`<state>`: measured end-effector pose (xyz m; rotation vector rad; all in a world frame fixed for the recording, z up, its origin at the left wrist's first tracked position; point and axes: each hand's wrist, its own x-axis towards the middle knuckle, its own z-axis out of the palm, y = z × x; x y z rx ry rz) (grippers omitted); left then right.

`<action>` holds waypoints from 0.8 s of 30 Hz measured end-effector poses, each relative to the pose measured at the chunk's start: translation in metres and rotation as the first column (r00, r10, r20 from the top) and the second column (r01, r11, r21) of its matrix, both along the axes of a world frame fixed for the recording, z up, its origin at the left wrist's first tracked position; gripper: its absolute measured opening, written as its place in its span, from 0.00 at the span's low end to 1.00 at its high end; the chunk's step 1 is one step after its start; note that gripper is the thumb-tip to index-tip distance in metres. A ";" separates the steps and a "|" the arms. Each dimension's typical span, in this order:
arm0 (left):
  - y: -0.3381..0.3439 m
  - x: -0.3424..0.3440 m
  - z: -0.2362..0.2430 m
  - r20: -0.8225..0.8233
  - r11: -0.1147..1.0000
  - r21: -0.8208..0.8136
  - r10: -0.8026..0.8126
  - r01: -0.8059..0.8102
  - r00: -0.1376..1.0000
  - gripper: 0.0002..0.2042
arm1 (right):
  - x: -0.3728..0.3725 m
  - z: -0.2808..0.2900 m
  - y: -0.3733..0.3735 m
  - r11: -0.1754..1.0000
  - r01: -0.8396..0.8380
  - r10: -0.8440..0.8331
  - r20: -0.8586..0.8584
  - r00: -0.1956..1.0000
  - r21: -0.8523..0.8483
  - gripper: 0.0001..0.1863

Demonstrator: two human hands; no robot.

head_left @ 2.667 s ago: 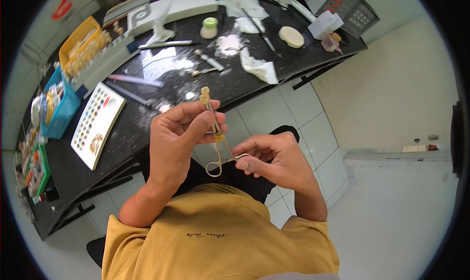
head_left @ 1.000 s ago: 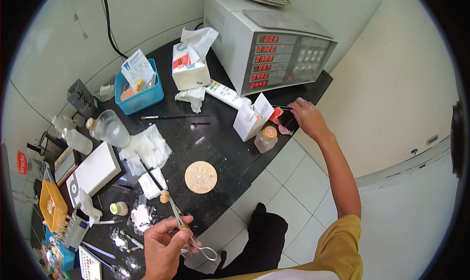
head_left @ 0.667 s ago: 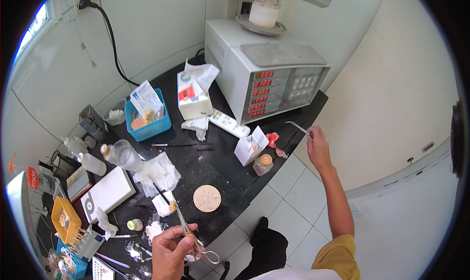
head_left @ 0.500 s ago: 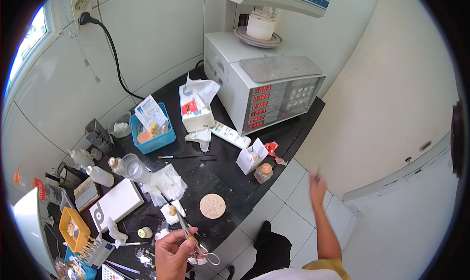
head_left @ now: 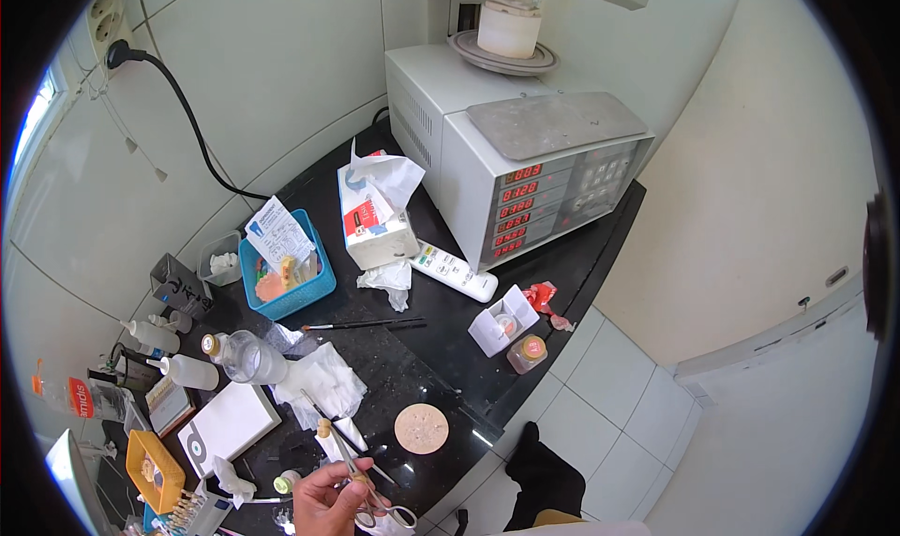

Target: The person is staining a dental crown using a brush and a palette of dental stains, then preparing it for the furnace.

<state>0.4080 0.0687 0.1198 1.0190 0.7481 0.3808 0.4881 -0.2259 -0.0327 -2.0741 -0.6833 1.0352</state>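
Note:
My left hand [head_left: 328, 500] is closed around a pair of ring-handled forceps [head_left: 345, 453] above the front of the black worktop. Their tips point away from me, and a small tan piece [head_left: 324, 428] shows at the tip end. Beneath them lie a slim dark-handled brush [head_left: 313, 404] and crumpled white tissue [head_left: 330, 378]. Just right of the forceps, a round, speckled beige disc [head_left: 421, 429] rests flat on the worktop. My right hand is out of the picture.
A grey furnace [head_left: 441, 114] with red displays stands at the back. Near the right edge are a small white box [head_left: 502, 322] and a lidded jar [head_left: 527, 353]. A blue basket [head_left: 291, 301], tissue pack [head_left: 380, 241], glass [head_left: 255, 356] and orange tray [head_left: 155, 470] stand further left.
My right hand, blurred at the right before, has left the picture. The view has shifted slightly. My left hand still grips the forceps near the worktop's front.

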 end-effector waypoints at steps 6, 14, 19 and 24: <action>0.005 0.013 -0.008 -0.043 0.998 0.019 -0.053 0.053 0.998 0.16 | 0.202 -0.112 0.109 0.980 0.102 -0.042 0.323 0.945 -0.171 0.15; 0.004 0.019 -0.006 -0.012 0.999 0.048 0.018 -0.018 1.000 0.15 | 0.225 -0.157 0.148 0.965 -0.018 0.095 0.289 0.953 -0.260 0.15; -0.004 0.031 0.001 0.000 0.997 0.053 0.051 -0.051 0.999 0.15 | 0.119 -0.154 0.099 0.892 -0.428 0.429 -0.025 0.903 -0.145 0.15; -0.019 0.024 0.002 0.071 0.991 0.076 0.104 -0.109 0.992 0.16 | 0.046 -0.183 0.068 0.610 -0.793 0.762 -0.273 0.587 -0.004 0.15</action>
